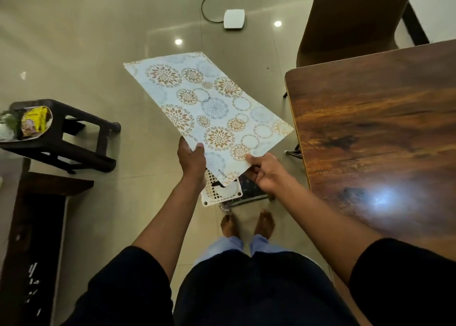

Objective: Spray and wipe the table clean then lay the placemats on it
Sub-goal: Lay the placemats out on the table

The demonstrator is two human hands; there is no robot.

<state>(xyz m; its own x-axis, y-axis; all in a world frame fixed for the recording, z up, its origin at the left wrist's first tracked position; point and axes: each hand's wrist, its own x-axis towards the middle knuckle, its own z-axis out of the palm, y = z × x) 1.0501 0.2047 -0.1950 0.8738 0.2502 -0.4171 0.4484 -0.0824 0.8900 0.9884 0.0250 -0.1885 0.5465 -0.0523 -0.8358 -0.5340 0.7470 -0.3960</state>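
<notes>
Head view looks straight down on a person standing on a glossy tiled floor [98, 42], both arms reaching forward at the centre of the frame. A pale placemat [209, 111] printed with gold and blue-grey floral circles is held out flat above the floor, running from the centre up toward the upper left, its right corner just beside the edge of the wooden surface [375, 128]. The word KUBER is printed near its lower edge.

The left hand [192, 160] grasps the placemat's lower left edge, thumb on top and fingers curled underneath. The right hand [264, 172] pinches the lower right edge, its grip clenched on the mat with the thumb lying across the pattern.

Under the hands, near the person's bare feet [246, 224], sit a white lattice tray [219, 195] and something dark and patterned [249, 187] beside it; what the dark thing is cannot be told.

The surface fills the right side of the frame, dark grained wood with a bright light glare low on it. A brown chair [350, 17] stands at its far end, upper right. At the left, a dark plastic stool [74, 138] carries a yellow packet [33, 121]. A white box [234, 18] with a cable lies on the floor at the top centre.
</notes>
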